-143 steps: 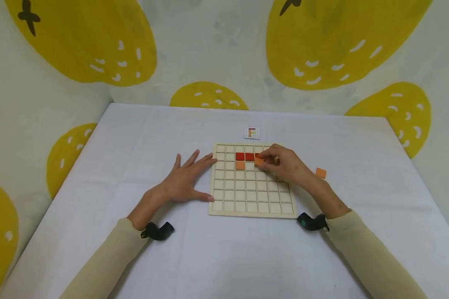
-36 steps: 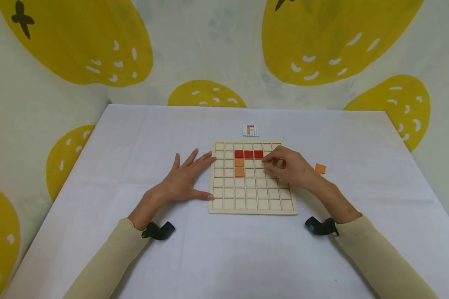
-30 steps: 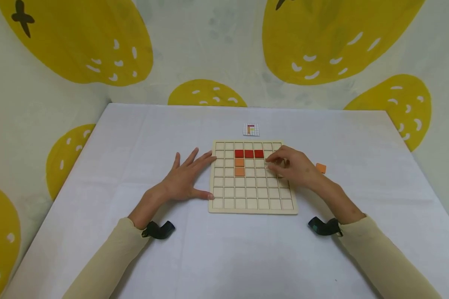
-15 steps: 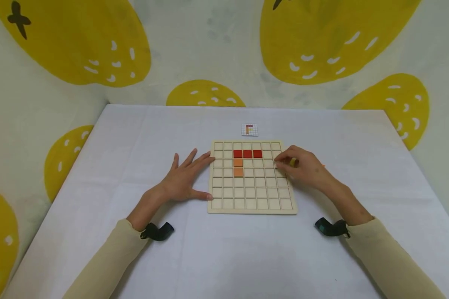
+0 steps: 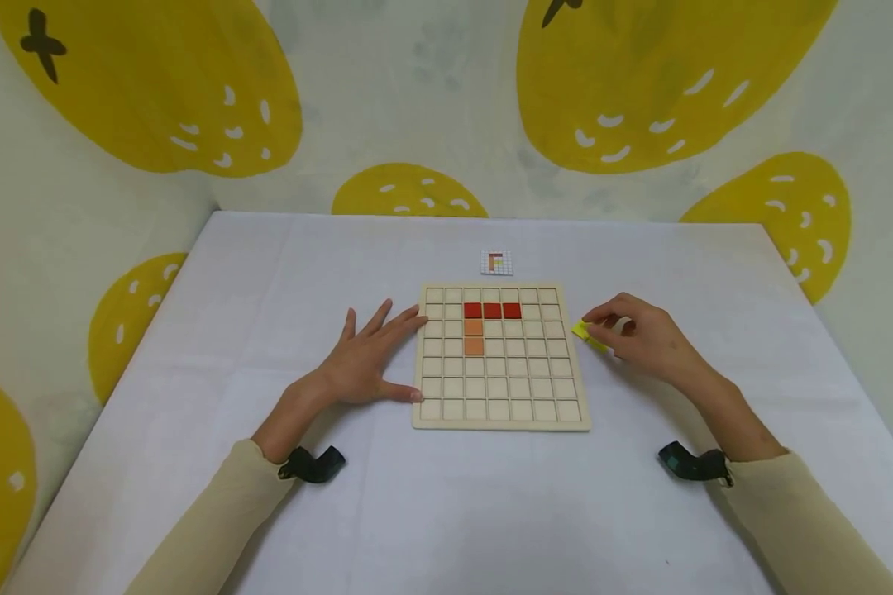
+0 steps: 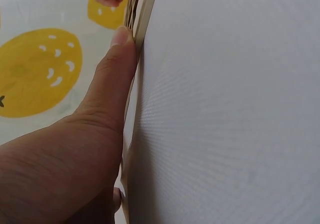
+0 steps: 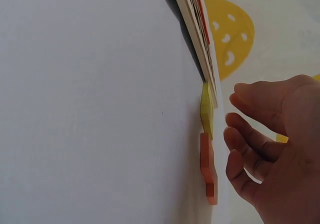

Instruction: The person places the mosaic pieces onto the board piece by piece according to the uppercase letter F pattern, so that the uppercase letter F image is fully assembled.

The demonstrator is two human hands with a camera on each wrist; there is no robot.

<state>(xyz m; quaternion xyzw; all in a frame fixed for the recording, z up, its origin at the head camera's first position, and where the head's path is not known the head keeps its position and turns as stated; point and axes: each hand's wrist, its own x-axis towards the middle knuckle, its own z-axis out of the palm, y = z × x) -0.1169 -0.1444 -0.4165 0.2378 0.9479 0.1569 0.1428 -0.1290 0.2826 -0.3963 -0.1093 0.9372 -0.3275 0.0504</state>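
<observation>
My left hand (image 5: 360, 362) lies spread at the left side of a wooden grid board (image 5: 499, 426), fingertips and thumb on its edge. On the board, three red tiles (image 5: 493, 311) form a row, with two orange tiles (image 5: 474, 328) in a column below the leftmost. Right of the board, my right hand (image 5: 651, 340) hovers with loosely bent fingers over yellow tiles (image 5: 580, 330). From the right wrist view, its fingertips (image 7: 231, 119) are apart from the yellow tile (image 7: 206, 109) and hold nothing. Loose orange tiles (image 7: 206, 156) lie beside the yellow; the right hand hides them in the head view.
A small pattern card (image 5: 496, 263) with coloured squares on a grid lies behind the board. White cloth (image 5: 454, 512) covers the table, which meets a fabric wall with yellow fruit shapes at the back. Each wrist wears a black camera (image 5: 692, 463).
Earlier my right hand pinched an orange tile over the board; a second orange tile now sits in the column. That hand has moved right, off the board, uncovering yellow tiles. My left hand stayed.
</observation>
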